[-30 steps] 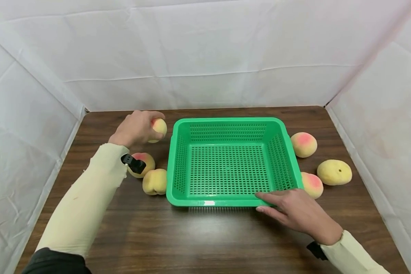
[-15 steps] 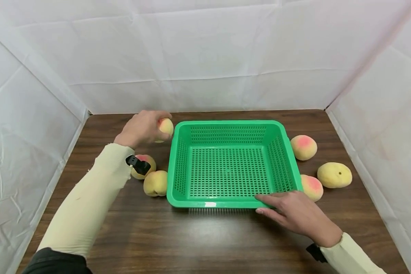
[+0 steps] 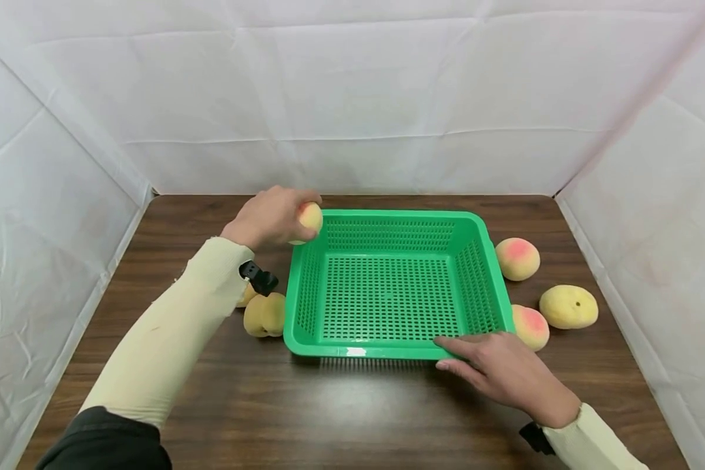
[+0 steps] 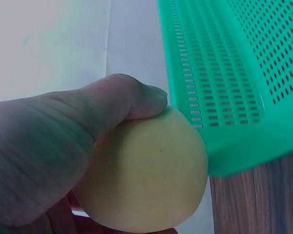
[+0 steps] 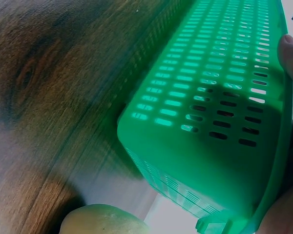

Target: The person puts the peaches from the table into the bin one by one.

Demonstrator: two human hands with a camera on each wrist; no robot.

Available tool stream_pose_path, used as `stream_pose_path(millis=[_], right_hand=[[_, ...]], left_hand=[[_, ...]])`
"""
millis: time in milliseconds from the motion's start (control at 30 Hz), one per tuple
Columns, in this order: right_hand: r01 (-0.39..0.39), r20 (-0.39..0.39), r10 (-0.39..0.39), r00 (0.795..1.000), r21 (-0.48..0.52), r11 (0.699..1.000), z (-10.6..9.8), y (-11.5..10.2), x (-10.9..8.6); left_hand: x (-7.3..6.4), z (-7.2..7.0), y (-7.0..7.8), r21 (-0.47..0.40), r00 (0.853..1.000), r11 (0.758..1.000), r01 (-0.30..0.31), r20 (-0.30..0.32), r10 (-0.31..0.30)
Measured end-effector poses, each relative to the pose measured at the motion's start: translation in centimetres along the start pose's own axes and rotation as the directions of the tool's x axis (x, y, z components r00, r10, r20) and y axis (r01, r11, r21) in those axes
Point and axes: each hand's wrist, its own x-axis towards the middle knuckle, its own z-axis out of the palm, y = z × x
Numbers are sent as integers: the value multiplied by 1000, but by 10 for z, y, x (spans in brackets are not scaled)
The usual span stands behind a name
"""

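At the basket's far left corner, my left hand (image 3: pixel 273 219) grips a pale yellow peach (image 3: pixel 310 217) with a pink blush. The left wrist view shows the thumb over this peach (image 4: pixel 149 170), right beside the basket wall (image 4: pixel 205 73). The green perforated basket (image 3: pixel 382 352) sits upright, with nothing inside. My right hand (image 3: pixel 508 369) holds its near right corner, fingers over the rim and thumb at the outer side. In the right wrist view, part of that thumb (image 5: pixel 292 58) shows against the rim; the other fingers are mostly hidden.
Left of the basket lie a yellow peach (image 3: pixel 266 314) and another peach (image 3: pixel 245 297) mostly hidden by the left wrist. To the right are a blushed peach (image 3: pixel 517 258), a second one (image 3: pixel 530 326) and a yellow peach (image 3: pixel 568 307). White sheeting (image 3: pixel 352 85) encloses the wooden table (image 3: pixel 341 418).
My left hand has carried the peach rightward, from beside the basket to its far left corner. The right hand keeps its hold on the rim.
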Motion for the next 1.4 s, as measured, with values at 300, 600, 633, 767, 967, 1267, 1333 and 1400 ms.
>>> stream_pose_path(millis=[300, 600, 633, 767, 967, 1267, 1333, 1400], right_hand=[[1, -3, -1, 1000, -7, 1000, 1, 1, 1], [3, -2, -3, 1000, -10, 1000, 0, 4, -2], [1, -2, -1, 1000, -10, 1000, 0, 4, -1], [-12, 1, 12, 1000, -9, 1000, -1, 2, 0], [-14, 2, 14, 1000, -4, 1000, -3, 2, 1], [-22, 21, 22, 1000, -8, 1000, -6, -1, 0], [-25, 22, 25, 999, -6, 1000, -6, -1, -1], [-27, 21, 27, 999, -5, 1000, -5, -2, -1]], left_hand=[[8, 3, 15, 11, 1000, 1000, 2, 16, -2], [16, 10, 26, 39, 998, 999, 12, 60, -14], [18, 11, 28, 45, 998, 999, 5, 61, -7], [26, 13, 34, 86, 997, 996, -20, 74, 14], [32, 17, 41, 118, 995, 992, -34, 92, 23], [34, 27, 45, 132, 994, 990, -45, 101, 32], [34, 30, 45, 133, 994, 990, -50, 103, 36], [34, 31, 45, 132, 993, 990, -53, 108, 39]])
